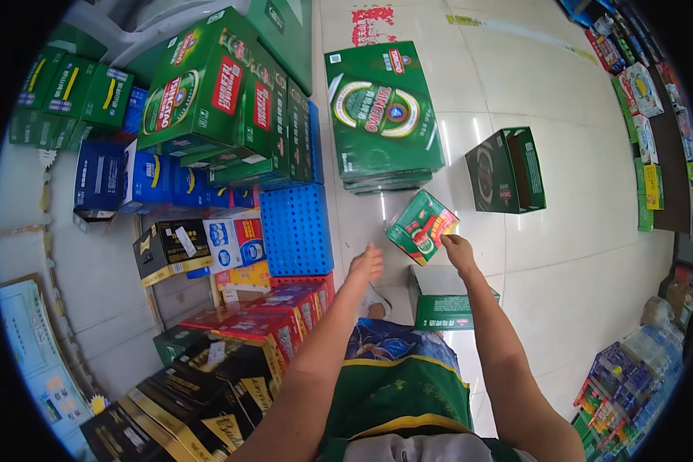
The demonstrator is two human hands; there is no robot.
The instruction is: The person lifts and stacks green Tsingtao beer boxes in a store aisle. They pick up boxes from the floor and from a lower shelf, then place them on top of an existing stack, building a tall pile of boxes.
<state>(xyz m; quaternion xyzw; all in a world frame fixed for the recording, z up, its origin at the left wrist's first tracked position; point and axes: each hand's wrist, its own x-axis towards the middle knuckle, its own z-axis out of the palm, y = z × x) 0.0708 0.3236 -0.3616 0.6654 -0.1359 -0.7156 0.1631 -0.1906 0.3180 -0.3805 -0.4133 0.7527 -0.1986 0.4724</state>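
Observation:
My right hand (458,252) grips the corner of a small green pack (413,222) with red and yellow printing, apparently film-wrapped. The pack is tilted above the tiled floor. My left hand (368,264) is to the left of the pack, fingers apart and touching nothing. Just beyond the pack stands a stack of large green Tsingtao beer cartons (384,110). An open green carton (505,173) stands to the right, its brown inside partly showing. Below my right hand, near my foot, is another green carton (447,312), with part of it behind my forearm.
Green Tsingtao cartons (199,98) are piled on the left, beside blue boxes (150,179). A perforated blue plastic pallet (296,231) lies nearer. Red boxes (271,320) and black-and-gold Budweiser boxes (190,392) line the near left. Stocked shelves (641,133) and packaged goods (623,381) border the right.

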